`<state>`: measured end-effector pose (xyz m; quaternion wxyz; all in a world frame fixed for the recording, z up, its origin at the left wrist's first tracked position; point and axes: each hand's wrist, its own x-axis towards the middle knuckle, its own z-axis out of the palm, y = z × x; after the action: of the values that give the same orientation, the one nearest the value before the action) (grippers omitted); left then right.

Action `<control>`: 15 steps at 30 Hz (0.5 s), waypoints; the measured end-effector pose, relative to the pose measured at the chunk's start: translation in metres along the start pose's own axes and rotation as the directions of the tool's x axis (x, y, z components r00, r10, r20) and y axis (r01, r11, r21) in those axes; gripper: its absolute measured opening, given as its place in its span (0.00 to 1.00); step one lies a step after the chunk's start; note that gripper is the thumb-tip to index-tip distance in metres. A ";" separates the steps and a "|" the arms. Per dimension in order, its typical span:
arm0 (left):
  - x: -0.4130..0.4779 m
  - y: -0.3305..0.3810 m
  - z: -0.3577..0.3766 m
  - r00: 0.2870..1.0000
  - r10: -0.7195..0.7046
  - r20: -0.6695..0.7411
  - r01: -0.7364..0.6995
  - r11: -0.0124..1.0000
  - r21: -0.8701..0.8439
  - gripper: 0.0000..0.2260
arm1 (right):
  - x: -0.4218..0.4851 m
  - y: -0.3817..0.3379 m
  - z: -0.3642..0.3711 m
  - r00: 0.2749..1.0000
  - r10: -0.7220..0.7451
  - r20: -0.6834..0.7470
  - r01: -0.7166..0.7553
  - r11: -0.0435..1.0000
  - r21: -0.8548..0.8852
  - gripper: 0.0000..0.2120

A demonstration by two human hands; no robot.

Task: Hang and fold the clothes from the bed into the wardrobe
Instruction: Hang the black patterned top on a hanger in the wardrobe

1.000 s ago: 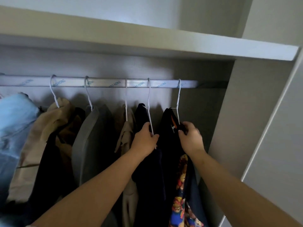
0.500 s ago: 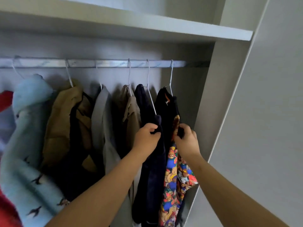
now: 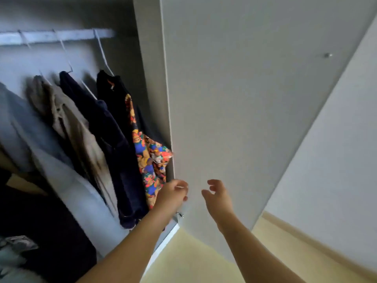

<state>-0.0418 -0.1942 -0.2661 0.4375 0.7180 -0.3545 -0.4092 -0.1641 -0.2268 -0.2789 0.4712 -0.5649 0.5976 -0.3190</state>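
Inside the wardrobe, clothes hang on white wire hangers from a silver rail [image 3: 57,36]. Furthest right is a black garment with a colourful bear print [image 3: 151,160]. Left of it hang a navy garment [image 3: 114,139], a beige one [image 3: 77,127] and a grey one [image 3: 51,160]. My left hand [image 3: 173,193] is low, just right of the print's lower edge, with its fingers loosely curled and holding nothing. My right hand [image 3: 217,196] hovers beside it in front of the door, fingers relaxed and apart, also holding nothing.
The open white wardrobe door [image 3: 244,99] fills the middle, with a small knob [image 3: 327,55] at the upper right. A white wall [image 3: 336,160] stands to the right. Pale yellow floor [image 3: 193,262] shows below. Dark and grey clothing [image 3: 18,244] lies low in the wardrobe at left.
Both hands have let go of the dark garments and dropped down and to the right. The view has swung right and down, towards the door and floor.
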 end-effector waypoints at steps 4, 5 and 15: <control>-0.051 0.007 0.128 0.980 -0.005 0.200 -0.013 0.996 0.087 0.07 | -0.031 0.077 -0.120 0.979 0.134 -0.153 -0.124 0.989 0.076 0.14; -0.066 0.009 0.158 0.969 -0.001 0.246 -0.028 0.993 0.113 0.06 | -0.043 0.095 -0.148 0.967 0.173 -0.186 -0.155 0.982 0.106 0.14; -0.273 -0.009 0.433 0.699 -0.072 0.712 -0.191 0.940 0.283 0.04 | -0.236 0.277 -0.390 0.624 0.548 -0.557 -0.376 0.836 0.400 0.07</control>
<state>-0.5421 -0.1004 -0.3204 0.1506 0.5549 -0.5835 -0.5735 -0.6476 -0.0112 -0.3469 0.3652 -0.1807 0.8041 -0.4330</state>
